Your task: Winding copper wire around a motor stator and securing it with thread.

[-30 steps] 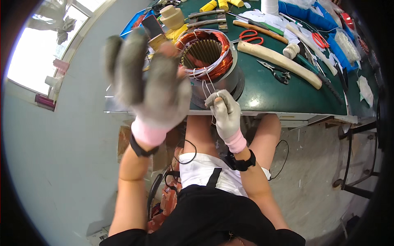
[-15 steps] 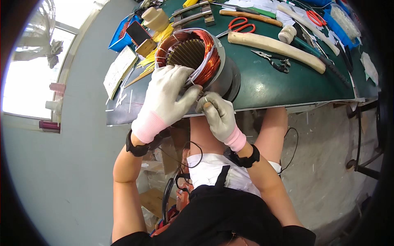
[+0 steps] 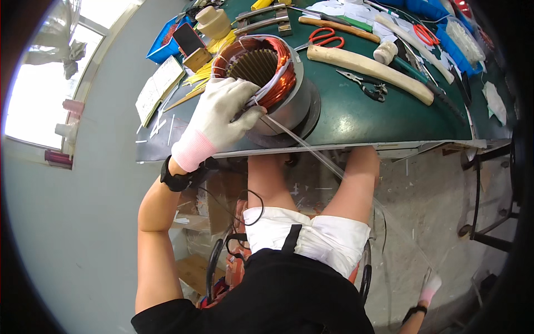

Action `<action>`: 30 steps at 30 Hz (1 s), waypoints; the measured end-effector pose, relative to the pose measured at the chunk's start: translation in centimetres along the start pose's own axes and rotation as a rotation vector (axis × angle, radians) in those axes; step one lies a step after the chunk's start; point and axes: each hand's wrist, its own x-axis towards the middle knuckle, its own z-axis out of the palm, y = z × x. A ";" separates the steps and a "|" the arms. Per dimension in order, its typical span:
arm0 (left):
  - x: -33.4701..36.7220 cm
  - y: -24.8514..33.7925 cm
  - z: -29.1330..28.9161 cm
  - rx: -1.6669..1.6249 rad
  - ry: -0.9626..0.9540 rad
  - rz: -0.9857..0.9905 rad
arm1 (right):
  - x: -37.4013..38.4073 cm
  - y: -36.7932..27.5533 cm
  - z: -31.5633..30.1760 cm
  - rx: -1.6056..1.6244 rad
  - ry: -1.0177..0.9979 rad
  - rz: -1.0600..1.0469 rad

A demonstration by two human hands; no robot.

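My left hand (image 3: 222,119) wears a white knit glove with a pink ribbed cuff, and a black band circles that wrist. My right hand (image 3: 429,288) shows the same pink-cuffed white glove. I wear a black short-sleeved top and white shorts.

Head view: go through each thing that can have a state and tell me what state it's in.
Left hand: gloved, pressed on the stator's copper winding.
Right hand: gloved, drawn far back low, holding the cord's end.
Stator: upright on the bench.
Clear cord: taut.
Red scissors: closed, lying flat.
Pliers: lying flat.
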 end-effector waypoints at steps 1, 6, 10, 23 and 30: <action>0.1 0.3 0.2 -0.007 -0.008 0.009 | 0.5 -0.3 -0.5 -0.011 0.005 -0.003; 0.3 -0.1 -1.1 -0.053 -0.047 -0.058 | 6.7 -22.7 -13.1 0.241 -0.458 -0.298; 0.9 -0.3 -0.6 0.143 0.022 0.152 | 11.1 -40.4 -27.7 1.057 -1.032 -1.106; 1.1 -0.7 -0.4 -0.235 -0.017 -0.056 | 14.2 -55.3 -32.3 0.933 0.580 -0.885; 1.2 -2.0 1.2 -0.230 0.046 0.117 | 15.2 -57.0 -30.8 1.335 0.131 -0.912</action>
